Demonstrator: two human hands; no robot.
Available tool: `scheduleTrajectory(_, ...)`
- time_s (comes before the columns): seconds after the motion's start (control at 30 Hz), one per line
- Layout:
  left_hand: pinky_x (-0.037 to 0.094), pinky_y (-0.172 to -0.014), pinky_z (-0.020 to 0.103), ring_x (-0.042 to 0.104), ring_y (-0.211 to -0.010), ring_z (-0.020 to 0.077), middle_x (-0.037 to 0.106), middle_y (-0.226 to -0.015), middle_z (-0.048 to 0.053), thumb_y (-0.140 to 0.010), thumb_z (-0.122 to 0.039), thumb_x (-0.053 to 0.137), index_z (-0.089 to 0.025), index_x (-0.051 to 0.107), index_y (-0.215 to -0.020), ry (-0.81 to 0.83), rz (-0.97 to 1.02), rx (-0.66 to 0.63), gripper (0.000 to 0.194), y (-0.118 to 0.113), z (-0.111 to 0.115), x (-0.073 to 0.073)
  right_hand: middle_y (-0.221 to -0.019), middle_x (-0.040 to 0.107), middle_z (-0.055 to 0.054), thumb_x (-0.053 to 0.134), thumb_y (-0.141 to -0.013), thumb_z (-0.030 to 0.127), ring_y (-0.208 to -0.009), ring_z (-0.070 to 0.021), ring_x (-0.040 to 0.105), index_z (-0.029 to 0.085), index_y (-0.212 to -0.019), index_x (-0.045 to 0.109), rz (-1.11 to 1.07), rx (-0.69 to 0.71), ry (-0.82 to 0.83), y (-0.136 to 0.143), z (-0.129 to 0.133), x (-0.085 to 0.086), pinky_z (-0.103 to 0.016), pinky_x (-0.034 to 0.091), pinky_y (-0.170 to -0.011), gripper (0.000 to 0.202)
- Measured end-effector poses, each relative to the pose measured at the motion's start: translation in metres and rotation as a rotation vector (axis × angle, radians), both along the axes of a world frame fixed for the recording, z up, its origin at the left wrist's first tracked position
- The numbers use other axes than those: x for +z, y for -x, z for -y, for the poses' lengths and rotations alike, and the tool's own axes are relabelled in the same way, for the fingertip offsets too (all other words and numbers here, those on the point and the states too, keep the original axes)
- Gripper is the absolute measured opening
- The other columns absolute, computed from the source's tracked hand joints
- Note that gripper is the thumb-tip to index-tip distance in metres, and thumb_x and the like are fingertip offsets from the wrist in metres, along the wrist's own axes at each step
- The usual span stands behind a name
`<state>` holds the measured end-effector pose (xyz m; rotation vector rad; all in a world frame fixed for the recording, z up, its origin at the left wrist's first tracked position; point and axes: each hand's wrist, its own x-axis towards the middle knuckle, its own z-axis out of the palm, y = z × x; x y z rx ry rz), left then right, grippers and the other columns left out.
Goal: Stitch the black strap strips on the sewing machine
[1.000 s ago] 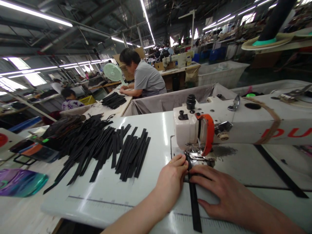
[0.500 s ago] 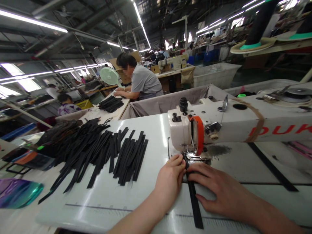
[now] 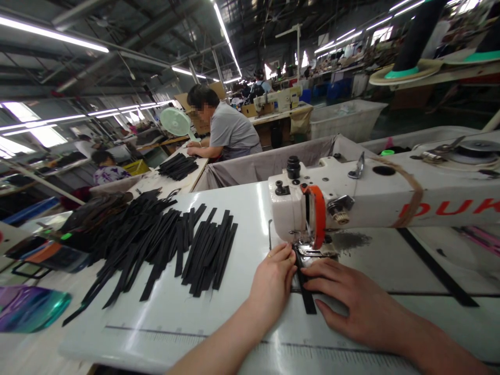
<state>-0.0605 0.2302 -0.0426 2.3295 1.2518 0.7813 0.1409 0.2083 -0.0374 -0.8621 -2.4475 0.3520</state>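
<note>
A narrow black fabric strip point(image 3: 307, 297) runs lengthwise under the presser foot point(image 3: 310, 253) of a white sewing machine point(image 3: 287, 208). My left hand point(image 3: 274, 276) is at the strip's left edge beside the foot, its fingers bunched and pressed down on the strip; the fingertips are partly hidden. My right hand point(image 3: 349, 297) lies on the other side, fingers stretched out with the thumb apart, its fingertips resting at the strip's right edge. The strip's near end sticks out between both hands.
Many black strips lie in a bundle point(image 3: 209, 255) and a larger heap point(image 3: 140, 245) to the left. One more strip point(image 3: 437, 265) passes under the machine arm. A ruler scale point(image 3: 187, 336) marks the table's front. A co-worker point(image 3: 234, 127) sits beyond a cloth-lined bin point(image 3: 269, 169).
The strip has moved forward under the presser foot, so its near end is now shorter and closer to the needle. Both hands keep almost the same place.
</note>
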Motion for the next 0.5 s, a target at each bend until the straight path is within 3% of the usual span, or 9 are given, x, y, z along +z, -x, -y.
scheduleTrajectory(0.27, 0.047, -0.107, 0.043, 0.055, -0.123, 0.0267, 0.066, -0.118, 0.011, -0.09, -0.01, 0.055, -0.015, 0.067, -0.093, 0.013, -0.028, 0.004, 0.013, -0.001, 0.001, 0.004, -0.118, 0.065, -0.005, 0.058, -0.084, 0.017, -0.111, -0.0243, 0.058, 0.024, -0.111, 0.066, 0.045, -0.018, -0.035, -0.002, -0.003, -0.004, -0.044, 0.048, -0.099, 0.029)
scheduleTrajectory(0.5, 0.047, -0.108, 0.042, 0.056, -0.121, 0.027, 0.068, -0.116, 0.013, -0.091, -0.011, 0.053, -0.01, 0.068, -0.104, -0.044, -0.025, 0.025, 0.02, 0.0, 0.002, -0.004, -0.125, 0.064, -0.007, 0.058, -0.083, 0.017, -0.109, -0.0269, 0.06, 0.021, -0.12, 0.062, 0.068, -0.082, -0.089, 0.0, -0.012, -0.013, -0.048, 0.05, -0.095, 0.037)
